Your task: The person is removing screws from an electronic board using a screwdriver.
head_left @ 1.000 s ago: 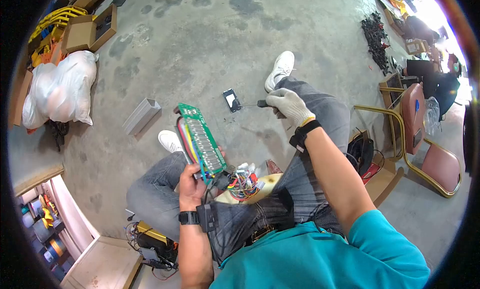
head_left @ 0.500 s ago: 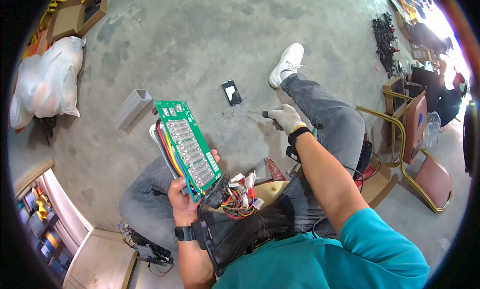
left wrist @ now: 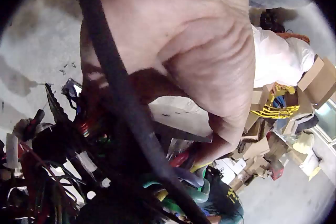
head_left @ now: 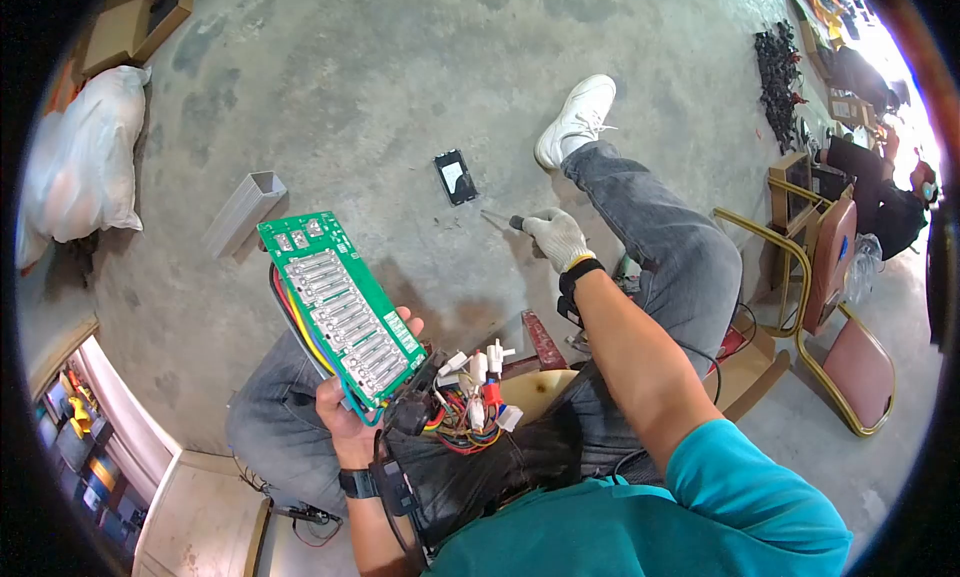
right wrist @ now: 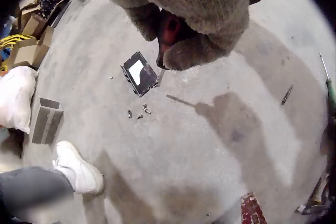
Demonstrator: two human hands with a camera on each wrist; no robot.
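Observation:
The bare left hand [head_left: 347, 407] grips the lower end of a green circuit board [head_left: 345, 307] with rows of silvery parts, thumb at its near edge and fingertips at its right side. Coloured wires run along the board's left side, and a bundle of wires with white connectors [head_left: 478, 402] hangs beside it. In the left wrist view the hand [left wrist: 194, 50] curls round wires; the board is mostly hidden. The gloved right hand [head_left: 558, 239] holds a screwdriver [head_left: 516, 222] by its handle, tip pointing toward a black rectangular part [head_left: 456, 177] on the floor.
Small screws [right wrist: 140, 116] lie near the black part. A grey metal channel [head_left: 245, 212] stands on the floor at the left, with a white bag [head_left: 95, 157] beyond. At the right is a chair [head_left: 830, 257]; a green-handled screwdriver [right wrist: 331, 95] shows in the right wrist view.
The board has moved left and nearer the body, its face turned more toward the head camera. The right hand, still holding the screwdriver, has shifted slightly down and left in view.

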